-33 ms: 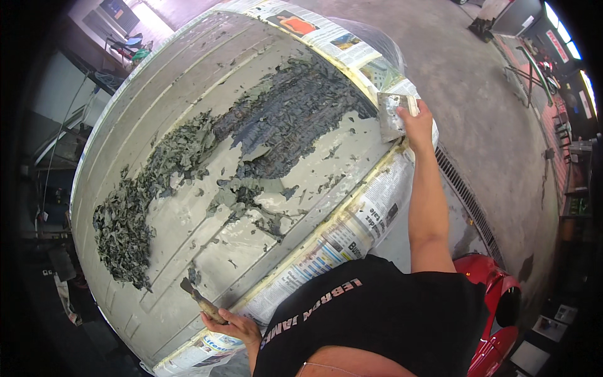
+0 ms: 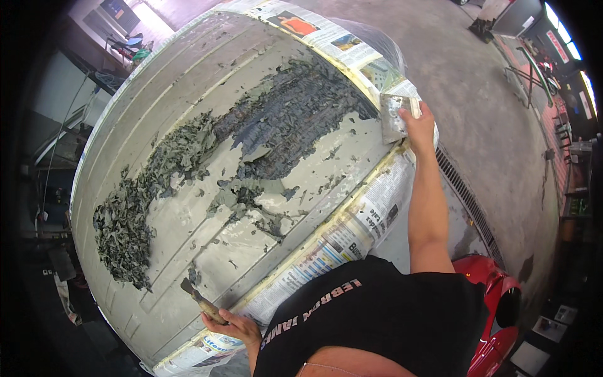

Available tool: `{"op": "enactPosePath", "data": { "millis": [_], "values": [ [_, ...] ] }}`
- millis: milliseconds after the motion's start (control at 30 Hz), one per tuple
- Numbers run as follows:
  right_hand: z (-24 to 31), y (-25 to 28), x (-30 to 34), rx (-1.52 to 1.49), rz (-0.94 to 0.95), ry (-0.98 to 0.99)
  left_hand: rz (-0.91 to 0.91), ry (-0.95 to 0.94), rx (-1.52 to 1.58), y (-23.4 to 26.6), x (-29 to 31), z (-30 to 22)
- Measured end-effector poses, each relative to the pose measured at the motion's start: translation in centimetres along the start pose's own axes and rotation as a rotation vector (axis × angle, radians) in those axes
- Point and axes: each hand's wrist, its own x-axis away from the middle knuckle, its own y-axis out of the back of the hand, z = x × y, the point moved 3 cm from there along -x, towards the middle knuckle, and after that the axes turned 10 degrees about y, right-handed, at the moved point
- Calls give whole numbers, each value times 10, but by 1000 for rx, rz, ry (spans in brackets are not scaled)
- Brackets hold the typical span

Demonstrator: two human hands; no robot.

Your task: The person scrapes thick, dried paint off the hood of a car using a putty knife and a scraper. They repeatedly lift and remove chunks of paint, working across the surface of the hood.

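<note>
My right hand (image 2: 419, 127) is closed on a wide flat-bladed scraper (image 2: 393, 119), at the right corner of a large ribbed grey vehicle roof (image 2: 182, 248). The blade lies over the taped edge, beside dark, wrinkled paint (image 2: 301, 107) that lifts off the surface. Near the roof's front edge, my left hand (image 2: 235, 328) grips a narrower putty knife (image 2: 202, 303) with a worn handle. Its blade points up and left, close to a small dark scrap of paint (image 2: 193, 274). Loose flakes (image 2: 125, 242) are heaped at the left.
Taped newspaper (image 2: 314, 264) covers the roof's near edge, and more newspaper (image 2: 352, 39) lines the far right edge. Behind my right arm a floor drain grating (image 2: 468, 201) runs along the concrete floor (image 2: 465, 69). A red car (image 2: 493, 295) stands at the lower right.
My right hand and the wide scraper have shifted very slightly to the right. My left hand, the putty knife and the paint flakes look the same.
</note>
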Motion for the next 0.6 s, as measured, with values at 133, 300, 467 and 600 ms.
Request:
{"op": "enactPosePath", "data": {
  "millis": [133, 300, 467, 600],
  "values": [
    [-4, -1, 7, -34, -26, -5, 10, -22, 7, -8, -4, 3],
    [1, -10, 0, 87, -15, 63, 29, -21, 35, -9, -5, 3],
    [-7, -16, -12, 130, -4, 114, 45, -6, 1, -7, -5, 2],
    [-5, -16, -15, 169, -8, 140, 64, 29, 8, -7, -5, -4]
  ]
}}
